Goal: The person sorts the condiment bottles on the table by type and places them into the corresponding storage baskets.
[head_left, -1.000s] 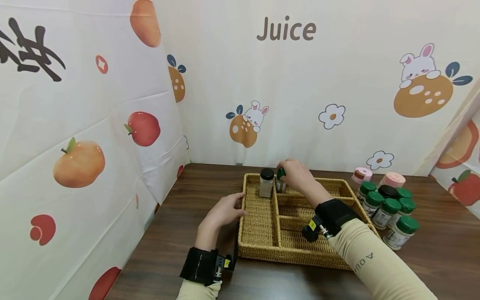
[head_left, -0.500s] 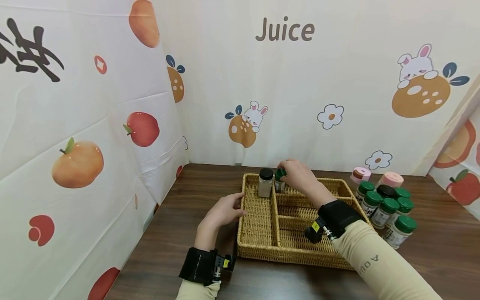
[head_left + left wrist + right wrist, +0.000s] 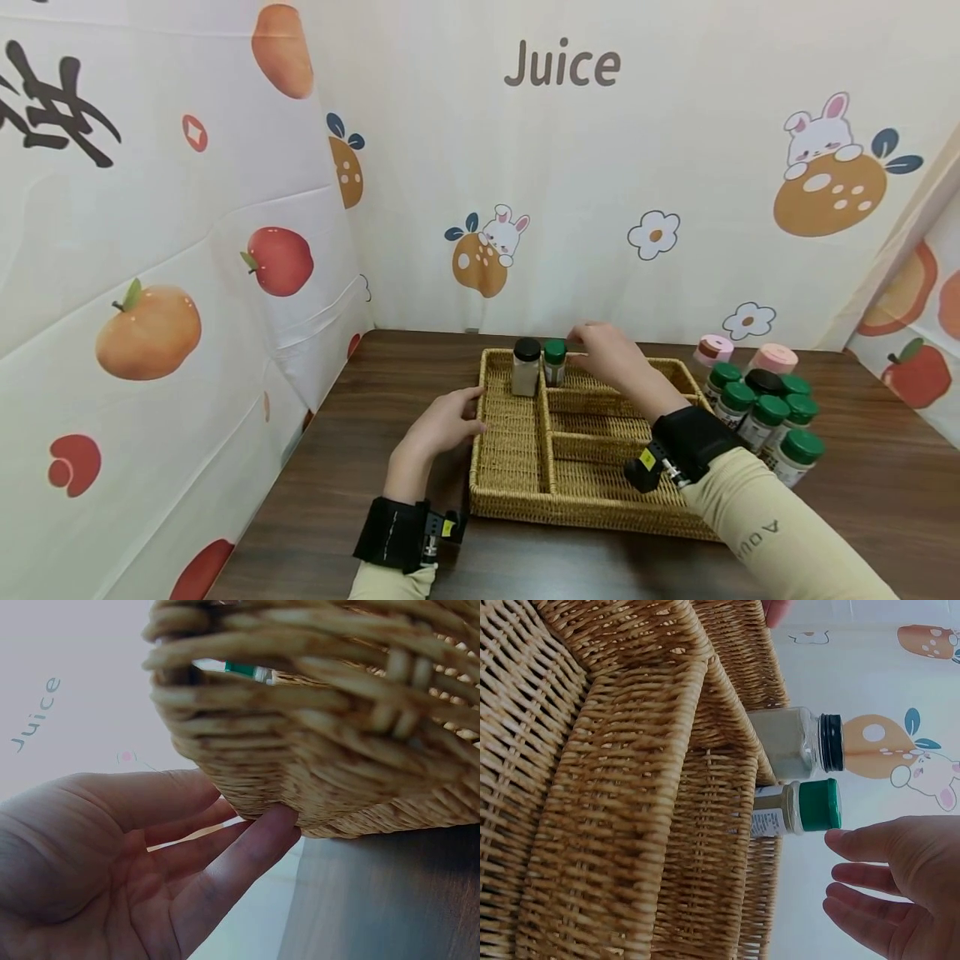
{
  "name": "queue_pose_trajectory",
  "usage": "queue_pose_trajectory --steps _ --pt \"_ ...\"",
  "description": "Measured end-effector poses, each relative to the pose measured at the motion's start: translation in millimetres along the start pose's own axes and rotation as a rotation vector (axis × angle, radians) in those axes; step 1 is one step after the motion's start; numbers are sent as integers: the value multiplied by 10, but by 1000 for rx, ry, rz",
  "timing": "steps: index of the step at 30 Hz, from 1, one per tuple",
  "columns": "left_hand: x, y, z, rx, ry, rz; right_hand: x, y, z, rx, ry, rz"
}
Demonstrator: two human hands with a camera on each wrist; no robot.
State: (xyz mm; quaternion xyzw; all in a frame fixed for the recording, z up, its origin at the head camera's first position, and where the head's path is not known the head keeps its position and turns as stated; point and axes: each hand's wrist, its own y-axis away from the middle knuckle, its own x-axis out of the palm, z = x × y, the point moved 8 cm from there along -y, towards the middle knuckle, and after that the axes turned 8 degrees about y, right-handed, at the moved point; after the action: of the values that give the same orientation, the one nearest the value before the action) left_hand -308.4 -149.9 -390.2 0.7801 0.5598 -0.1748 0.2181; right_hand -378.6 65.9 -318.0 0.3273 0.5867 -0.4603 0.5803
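Note:
A wicker basket (image 3: pixel 512 505) with several compartments stands on the table. In its long left compartment a black-capped spice jar (image 3: pixel 526 371) stands upright at the back. A green-capped spice jar (image 3: pixel 554 364) is upright beside it, across the divider in the back compartment. My right hand (image 3: pixel 611 358) is just right of the green cap, holding nothing; in the right wrist view its fingers (image 3: pixel 866 911) are spread, and the thumb is close to the cap. My left hand (image 3: pixel 442 425) touches the basket's left side, fingers extended, as the left wrist view shows.
Several green-capped jars (image 3: pixel 770 411), a black-capped one (image 3: pixel 765 382) and two with pink lids (image 3: pixel 773 358) cluster to the right of the basket. A printed cloth (image 3: pixel 570 167) hangs behind the dark wooden table (image 3: pixel 330 475).
My right hand has let go of the green-capped jar and moved slightly right, leaving it upright in the back compartment. My left hand keeps its place at the basket's side.

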Motion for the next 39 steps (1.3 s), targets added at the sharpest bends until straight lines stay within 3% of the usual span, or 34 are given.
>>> queue_pose_trajectory --steps 24,39 --pt "-7 6 8 2 -5 0 -42 222 -350 31 -1 31" --pt "-6 12 13 0 20 4 -130 549 -622 55 32 39"
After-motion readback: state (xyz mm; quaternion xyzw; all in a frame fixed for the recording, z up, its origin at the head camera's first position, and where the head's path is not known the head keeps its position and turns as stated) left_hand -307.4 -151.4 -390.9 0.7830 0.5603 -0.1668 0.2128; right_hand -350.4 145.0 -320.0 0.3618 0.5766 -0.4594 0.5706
